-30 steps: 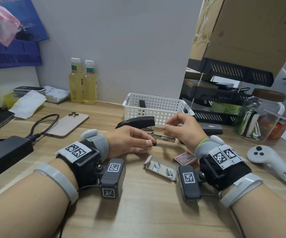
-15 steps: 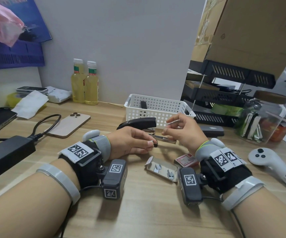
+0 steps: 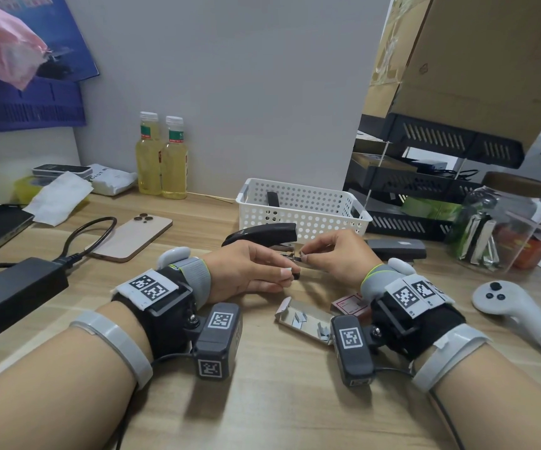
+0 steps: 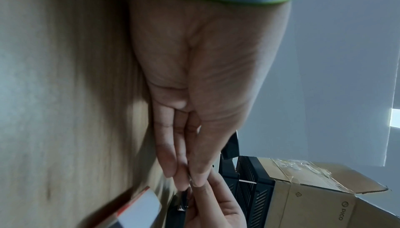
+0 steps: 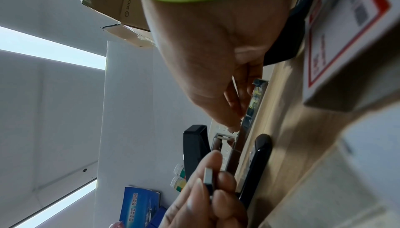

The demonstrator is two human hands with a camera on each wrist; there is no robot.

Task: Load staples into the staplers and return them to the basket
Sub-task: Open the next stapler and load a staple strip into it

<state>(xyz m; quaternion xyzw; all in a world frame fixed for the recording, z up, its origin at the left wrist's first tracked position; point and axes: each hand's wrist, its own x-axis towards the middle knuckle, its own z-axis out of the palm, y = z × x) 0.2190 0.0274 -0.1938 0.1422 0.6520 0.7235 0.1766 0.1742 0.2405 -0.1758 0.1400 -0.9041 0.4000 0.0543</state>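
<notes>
Left hand (image 3: 249,271): side resting low, fingers (image 3: 283,273) curled, pinching a small piece
Right hand (image 3: 337,254): raised, thumb and forefinger pinched together
Forearms: both angled inward, hands nearly meeting

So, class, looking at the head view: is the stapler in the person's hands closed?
No: the stapler held by the left hand has its black top swung up off the metal channel.

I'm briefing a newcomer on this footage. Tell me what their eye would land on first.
First, the two hands meeting at the middle of the wooden desk: the left hand holds an opened black stapler while the right hand pinches a strip of staples at its metal channel. Just behind stands a white perforated basket, and in front lies an open staple box.
</notes>
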